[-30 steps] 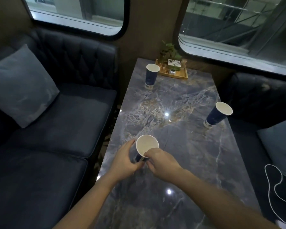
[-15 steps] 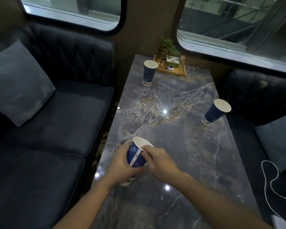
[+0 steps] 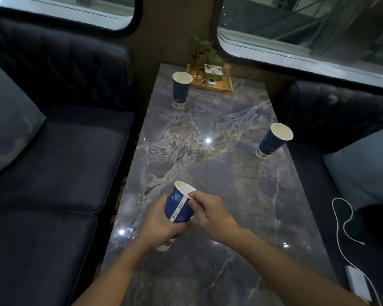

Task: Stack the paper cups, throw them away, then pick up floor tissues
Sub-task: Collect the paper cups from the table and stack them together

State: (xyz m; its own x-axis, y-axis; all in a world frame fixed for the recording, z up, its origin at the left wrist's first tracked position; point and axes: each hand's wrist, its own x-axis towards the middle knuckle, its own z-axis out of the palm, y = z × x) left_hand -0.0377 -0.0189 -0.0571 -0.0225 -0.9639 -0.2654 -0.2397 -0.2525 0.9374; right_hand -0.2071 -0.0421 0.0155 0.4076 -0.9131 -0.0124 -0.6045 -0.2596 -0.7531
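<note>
Here, the left hand [image 3: 158,219] wraps the blue paper cup [image 3: 179,206] while the right hand's [image 3: 210,214] fingers pinch its rim, 2 more cups [image 3: 180,89] standing far along the marble table [image 3: 219,173].

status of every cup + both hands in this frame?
Held cup: lifted, tilted, mouth away from the person, looks empty.
Left hand: grip closed round the held cup's lower body.
Right hand: fingers pinching the held cup's rim.
Far-left cup: upright on the marble table, beside the wooden tray.
Right-edge cup: upright on the table, untouched, looks empty.
</note>
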